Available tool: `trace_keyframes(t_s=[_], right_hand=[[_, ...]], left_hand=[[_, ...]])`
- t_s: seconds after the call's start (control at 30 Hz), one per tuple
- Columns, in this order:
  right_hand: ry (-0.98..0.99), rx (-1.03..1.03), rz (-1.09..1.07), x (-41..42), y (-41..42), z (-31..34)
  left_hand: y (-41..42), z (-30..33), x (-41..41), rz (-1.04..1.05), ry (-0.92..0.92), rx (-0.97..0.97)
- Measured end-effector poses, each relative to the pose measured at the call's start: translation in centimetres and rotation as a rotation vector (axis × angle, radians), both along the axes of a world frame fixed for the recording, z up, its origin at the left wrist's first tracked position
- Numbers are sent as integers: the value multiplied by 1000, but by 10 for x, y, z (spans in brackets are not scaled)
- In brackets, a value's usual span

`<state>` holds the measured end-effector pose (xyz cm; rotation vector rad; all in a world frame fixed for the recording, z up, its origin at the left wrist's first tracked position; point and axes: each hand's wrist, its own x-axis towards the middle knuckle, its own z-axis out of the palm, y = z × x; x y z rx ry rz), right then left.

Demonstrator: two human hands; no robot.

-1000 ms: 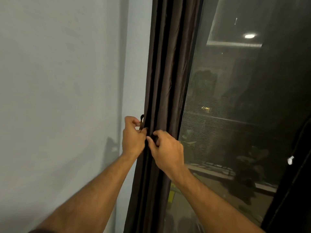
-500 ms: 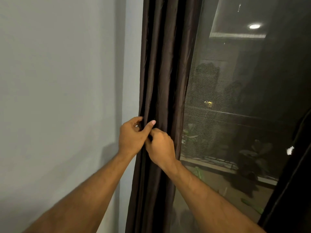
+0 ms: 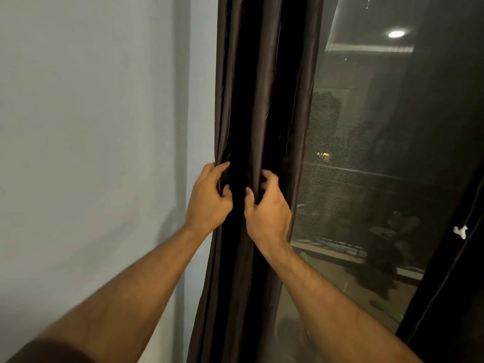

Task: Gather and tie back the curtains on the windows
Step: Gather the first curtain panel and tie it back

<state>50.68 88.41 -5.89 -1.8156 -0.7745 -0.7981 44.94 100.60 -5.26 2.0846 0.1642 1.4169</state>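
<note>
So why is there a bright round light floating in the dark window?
Head view: it is a ceiling lamp mirrored in the window, because outside is dark; both hands, left and right, throw a faint shadow on the wall.

Both hands grip the gathered dark curtain (image 3: 264,100) beside the window (image 3: 379,153): left hand (image 3: 208,199) on its wall-side fold, right hand (image 3: 267,205) on its window-side fold.
</note>
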Motion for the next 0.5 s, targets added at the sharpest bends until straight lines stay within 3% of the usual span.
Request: trace_keyframes(t_s=[0.37,0.5], right_hand=[[8,-255,345,-4,-5,0],[-210,-141,221,-10,-19,-1]], left_hand=[[-15,10,-2,-23,-13,-47],[-9,9,-6,-10,8,-12]])
